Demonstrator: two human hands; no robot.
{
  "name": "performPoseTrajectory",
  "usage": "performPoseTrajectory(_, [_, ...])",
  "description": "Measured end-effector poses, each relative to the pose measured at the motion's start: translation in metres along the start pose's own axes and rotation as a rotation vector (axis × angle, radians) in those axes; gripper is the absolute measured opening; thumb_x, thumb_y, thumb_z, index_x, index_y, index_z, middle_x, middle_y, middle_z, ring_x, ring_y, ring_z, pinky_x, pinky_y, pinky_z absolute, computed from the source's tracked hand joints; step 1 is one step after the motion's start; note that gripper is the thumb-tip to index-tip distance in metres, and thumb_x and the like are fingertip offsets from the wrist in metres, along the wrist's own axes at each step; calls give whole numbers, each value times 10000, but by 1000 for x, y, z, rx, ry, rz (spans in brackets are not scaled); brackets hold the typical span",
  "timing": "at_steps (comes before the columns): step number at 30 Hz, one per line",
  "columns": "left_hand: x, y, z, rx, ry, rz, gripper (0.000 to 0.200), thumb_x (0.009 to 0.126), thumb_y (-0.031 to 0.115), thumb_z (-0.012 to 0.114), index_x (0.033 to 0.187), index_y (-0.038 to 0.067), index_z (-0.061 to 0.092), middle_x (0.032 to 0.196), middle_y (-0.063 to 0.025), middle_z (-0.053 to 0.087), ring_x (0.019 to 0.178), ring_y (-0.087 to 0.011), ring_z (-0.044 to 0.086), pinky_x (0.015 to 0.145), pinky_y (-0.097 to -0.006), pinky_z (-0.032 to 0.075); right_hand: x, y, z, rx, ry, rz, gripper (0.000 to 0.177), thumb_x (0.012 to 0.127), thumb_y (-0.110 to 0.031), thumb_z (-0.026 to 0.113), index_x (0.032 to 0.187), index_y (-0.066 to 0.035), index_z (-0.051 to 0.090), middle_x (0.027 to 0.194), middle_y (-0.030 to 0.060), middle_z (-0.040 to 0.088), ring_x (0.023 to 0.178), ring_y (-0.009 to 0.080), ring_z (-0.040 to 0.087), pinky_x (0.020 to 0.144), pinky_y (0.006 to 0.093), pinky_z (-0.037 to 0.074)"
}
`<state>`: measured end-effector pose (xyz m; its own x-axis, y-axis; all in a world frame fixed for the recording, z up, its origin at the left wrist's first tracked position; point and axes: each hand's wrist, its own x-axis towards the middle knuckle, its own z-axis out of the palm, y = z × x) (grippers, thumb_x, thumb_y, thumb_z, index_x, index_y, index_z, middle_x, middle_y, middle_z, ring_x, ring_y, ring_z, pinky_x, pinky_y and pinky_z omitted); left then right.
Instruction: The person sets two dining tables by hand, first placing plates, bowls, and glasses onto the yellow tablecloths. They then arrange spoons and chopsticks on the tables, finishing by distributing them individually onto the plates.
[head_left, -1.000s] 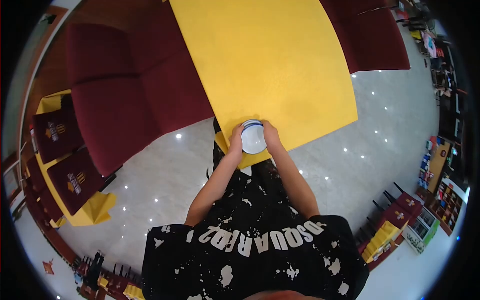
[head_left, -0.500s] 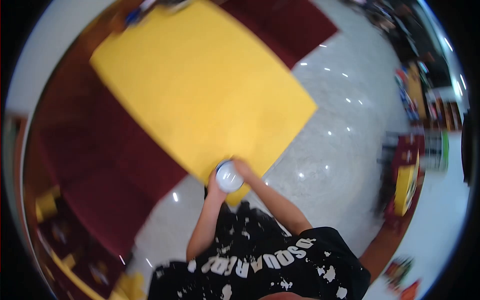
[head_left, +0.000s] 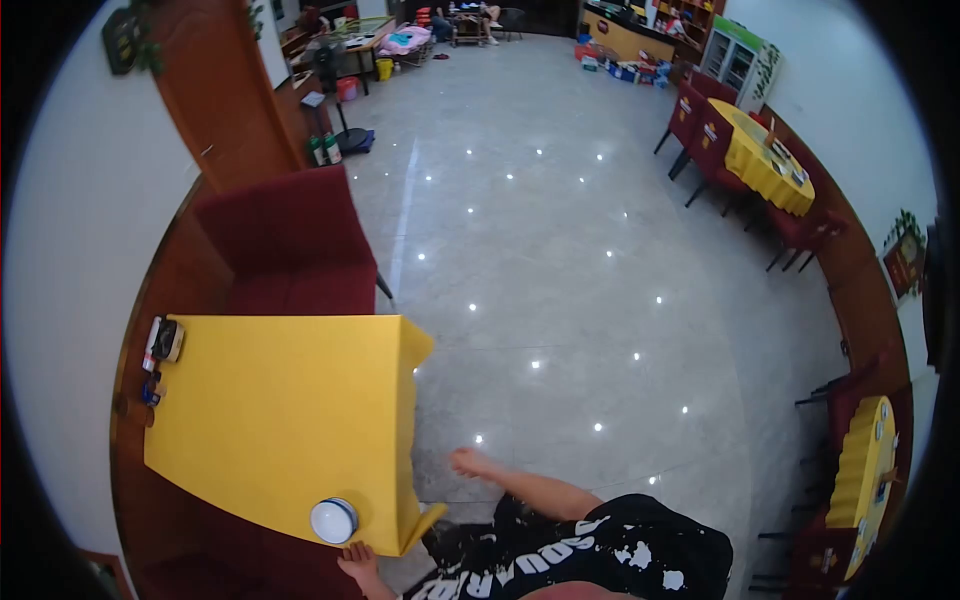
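Note:
A white bowl (head_left: 334,520) with a dark blue rim rests on the yellow-covered table (head_left: 290,410), close to the near edge. It may be more than one bowl stacked. Just below it, at the table's edge, my left hand (head_left: 361,562) is empty, its fingers apart and pointing toward the bowl. My right hand (head_left: 472,463) hangs in the air over the grey floor, right of the table, with loosely bent fingers and nothing in them.
A dark red bench seat (head_left: 290,240) stands beyond the table, and another lies along its near side. Small items, among them a dark box (head_left: 169,341), line the wall end. Other yellow-covered tables (head_left: 760,155) with red chairs stand at the right.
Both hands held the white bowl before; now it stands on the table and both hands are off it. My view has swung round, showing more of the room.

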<state>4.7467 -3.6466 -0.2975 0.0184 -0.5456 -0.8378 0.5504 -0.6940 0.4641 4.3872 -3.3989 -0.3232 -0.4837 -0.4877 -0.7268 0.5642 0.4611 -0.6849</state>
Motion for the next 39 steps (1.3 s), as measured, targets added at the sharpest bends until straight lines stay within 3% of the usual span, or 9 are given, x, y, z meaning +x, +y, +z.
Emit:
performPoseTrajectory(9, [-87, -304, 158, 1500, -332, -84, 443, 967, 394, 413, 1265, 87, 526, 1215, -127, 583, 1080, -258, 593, 867, -424, 491, -197, 210, -523, 1055, 1016, 101, 372, 894, -365, 492, 1023, -21, 549, 898, 161, 628, 680, 255, 604, 556, 407, 507])
performPoseTrajectory(15, [-150, -521, 313, 2611, -787, -20, 355, 973, 285, 430, 1186, 37, 571, 1109, -187, 626, 999, -281, 641, 792, -440, 526, -258, 432, -630, 177, 1463, 473, 293, 857, -255, 504, 847, 16, 613, 688, 166, 618, 559, 293, 609, 484, 451, 489])
performPoseTrajectory(19, [-155, -666, 467, 3087, -1190, 343, 304, 977, 212, 442, 1132, 4, 600, 1038, -228, 654, 945, -297, 673, 742, -451, 550, -309, 332, -589, 1021, 1298, 644, 241, 852, -251, 537, 890, -16, 577, 705, 181, 629, 567, 299, 633, 519, 447, 488])
performPoseTrajectory(20, [-134, -722, 509, 3130, -1723, 1129, 304, 974, 222, 448, 1092, -1, 617, 923, -210, 690, 791, -319, 702, 694, -470, 554, -306, 335, -574, 727, 1221, 547, 249, 860, -271, 546, 910, -34, 602, 767, 194, 655, 624, 315, 656, 563, 446, 504])
performPoseTrajectory(22, [-166, -861, 608, 3192, -1273, 823, 345, 952, 260, 491, 850, -11, 679, 827, -167, 711, 860, -320, 703, 735, -492, 538, -301, 330, -554, 5, 1091, 334, 221, 818, -250, 592, 845, -31, 602, 724, 190, 645, 619, 362, 639, 573, 457, 510])
performPoseTrajectory(23, [-213, -927, 636, 2455, -908, 639, 346, 941, 256, 518, 762, 10, 682, 752, -161, 688, 808, -296, 689, 623, -441, 534, -293, 319, -556, -419, 1024, 210, 207, 769, -210, 630, 760, -10, 577, 619, 173, 609, 557, 393, 599, 540, 468, 498])
performPoseTrajectory(27, [-399, -1174, 733, 1945, -1389, 107, 318, 947, 268, 514, 1212, 95, 527, 936, -90, 632, 669, -166, 601, 515, -290, 447, -186, 325, -583, 66, 1043, 450, 287, 658, -220, 758, 835, -24, 644, 712, 199, 651, 717, 428, 650, 638, 504, 504])
performPoseTrajectory(35, [-587, -1492, 701, 2192, -2126, 64, 345, 951, 306, 542, 1223, 95, 564, 969, -74, 654, 745, -176, 638, 590, -302, 490, -110, 273, -940, 5, 1009, 277, 293, 753, -257, 688, 905, -6, 681, 764, 213, 671, 746, 415, 660, 662, 504, 521])
performPoseTrajectory(39, [-582, -1532, 703, 2531, -1519, -107, 375, 923, 327, 558, 1235, 118, 555, 991, -96, 663, 728, -210, 647, 593, -360, 514, -121, 266, -1214, 225, 994, 348, 286, 851, -240, 569, 923, 8, 693, 835, 228, 683, 780, 383, 672, 690, 484, 535])
